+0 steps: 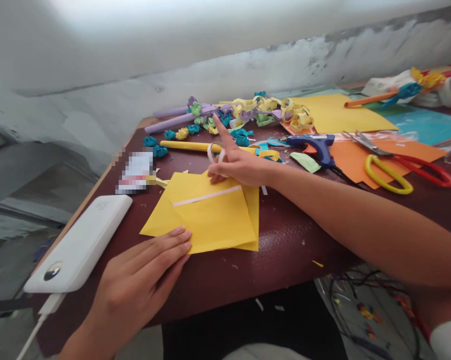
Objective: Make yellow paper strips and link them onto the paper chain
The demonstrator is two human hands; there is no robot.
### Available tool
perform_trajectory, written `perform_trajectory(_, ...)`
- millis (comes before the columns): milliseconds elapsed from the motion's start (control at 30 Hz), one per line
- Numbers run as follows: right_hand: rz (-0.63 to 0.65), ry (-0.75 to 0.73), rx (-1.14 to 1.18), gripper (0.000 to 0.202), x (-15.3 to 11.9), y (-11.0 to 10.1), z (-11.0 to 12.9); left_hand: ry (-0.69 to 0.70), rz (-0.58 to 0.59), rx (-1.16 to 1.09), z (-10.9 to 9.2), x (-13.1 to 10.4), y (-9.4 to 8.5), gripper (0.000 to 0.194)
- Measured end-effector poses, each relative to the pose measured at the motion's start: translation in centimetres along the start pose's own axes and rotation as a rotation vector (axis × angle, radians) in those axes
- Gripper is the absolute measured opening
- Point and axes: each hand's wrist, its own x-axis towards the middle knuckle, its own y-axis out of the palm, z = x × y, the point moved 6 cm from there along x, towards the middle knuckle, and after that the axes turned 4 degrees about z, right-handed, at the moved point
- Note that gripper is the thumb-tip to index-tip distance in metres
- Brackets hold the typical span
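Observation:
Two overlapping pieces of yellow paper point(213, 225) lie near the front of the table, the upper one crossed by a straight white strip point(206, 196). My left hand point(142, 272) rests with its fingers stretched flat on the paper's lower left edge. Over the far edge of the paper is my right hand point(236, 162), index finger pointing away and the other fingers curled in. A thin white looped strip point(210, 152), perhaps tape, is held in those curled fingers; part of it is hidden by them.
A white power bank point(82, 240) with a cable lies left. Behind are a yellow paper tube point(187, 146), purple tubes point(168, 123) and crumpled paper flowers point(240, 137). Right are a blue glue gun point(317, 145), scissors point(390, 170), orange paper point(349, 167) and yellow sheet point(345, 112).

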Motion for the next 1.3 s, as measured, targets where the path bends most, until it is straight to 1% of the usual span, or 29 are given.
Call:
perform_trajectory(100,0.075,0.105,0.456,0.065,0.7,0.5,-1.6,-0.019,0.003,-0.005,0.2,0.0,0.1,0.031)
perform_trajectory(133,0.077,0.117,0.507,0.067,0.9,0.5,-1.8,-0.020,0.007,-0.004,0.2,0.0,0.1,0.030)
perform_trajectory(167,0.071,0.110,0.486,0.068,0.9,0.3,-1.8,-0.016,0.011,-0.002,0.3,0.1,0.1,0.029)
perform_trajectory(200,0.061,0.082,0.402,0.069,0.9,0.1,-1.6,-0.007,0.009,-0.002,0.3,0.1,0.1,0.028)
perform_trajectory(233,0.034,0.039,0.269,0.070,0.8,-0.3,-1.1,0.000,0.008,-0.002,0.3,0.1,0.1,0.029)
perform_trajectory(300,-0.033,-0.047,-0.076,0.073,0.4,-0.8,0.2,0.013,0.006,-0.007,0.3,0.2,0.0,0.030)
perform_trajectory(333,-0.069,-0.068,-0.265,0.075,0.2,-0.9,0.9,0.016,0.006,-0.010,0.3,0.2,0.0,0.030)
perform_trajectory(400,-0.139,-0.057,-0.610,0.081,0.0,-1.3,2.2,0.019,0.009,-0.019,0.3,0.3,-0.1,0.030)
perform_trajectory(467,-0.209,-0.027,-0.840,0.087,0.0,-1.8,3.4,0.022,0.006,-0.034,0.4,0.4,-0.1,0.029)
perform_trajectory(500,-0.255,-0.025,-0.896,0.089,-0.1,-2.3,4.1,0.021,0.006,-0.040,0.5,0.4,-0.1,0.028)
perform_trajectory(567,-0.374,-0.040,-0.895,0.090,-1.0,-3.7,5.8,0.020,0.005,-0.051,0.7,0.5,-0.1,0.029)
perform_trajectory(633,-0.487,-0.067,-0.809,0.079,-2.9,-5.1,7.7,0.015,0.010,-0.053,0.9,0.6,0.0,0.029)
perform_trajectory(667,-0.508,-0.081,-0.752,0.068,-4.2,-5.4,8.7,0.013,0.011,-0.054,1.0,0.6,0.1,0.028)
perform_trajectory(700,-0.454,-0.093,-0.702,0.054,-5.4,-5.1,9.5,0.013,0.010,-0.055,1.0,0.6,0.2,0.028)
perform_trajectory(733,-0.364,-0.127,-0.648,0.040,-6.8,-4.2,10.2,0.014,0.009,-0.057,1.0,0.6,0.3,0.028)
perform_trajectory(767,-0.199,-0.162,-0.582,0.030,-8.0,-2.6,10.8,0.014,0.007,-0.059,1.1,0.6,0.4,0.028)
perform_trajectory(800,-0.045,-0.175,-0.504,0.026,-9.3,-0.8,11.0,0.013,0.006,-0.060,1.1,0.6,0.4,0.028)
perform_trajectory(833,0.051,-0.134,-0.481,0.026,-10.4,0.9,10.9,0.010,0.007,-0.058,1.1,0.5,0.5,0.027)
perform_trajectory(867,0.099,-0.115,-0.487,0.028,-11.3,2.4,10.6,0.006,0.010,-0.054,1.2,0.4,0.5,0.027)
perform_trajectory(900,0.108,-0.073,-0.493,0.028,-11.9,3.6,10.1,0.007,0.015,-0.050,1.2,0.3,0.6,0.027)
perform_trajectory(933,0.085,-0.046,-0.491,0.026,-12.2,4.4,9.6,0.006,0.022,-0.047,1.1,0.2,0.6,0.027)
perform_trajectory(1000,0.025,-0.012,-0.476,0.022,-12.2,5.4,8.6,0.000,0.040,-0.056,1.1,0.1,0.6,0.027)
perform_trajectory(1067,-0.015,0.012,-0.452,0.024,-11.8,5.5,8.0,-0.042,0.049,-0.086,1.1,0.1,0.4,0.026)
perform_trajectory(1133,-0.032,0.043,-0.438,0.025,-11.5,5.2,7.6,-0.113,0.042,-0.109,1.3,0.2,0.2,0.024)
perform_trajectory(1233,-0.048,0.079,-0.411,0.025,-11.5,4.9,7.6,-0.202,0.027,-0.104,1.6,0.5,0.1,0.019)
perform_trajectory(1300,-0.058,0.100,-0.391,0.025,-11.5,4.9,7.5,-0.228,0.038,-0.081,1.8,0.6,0.2,0.014)
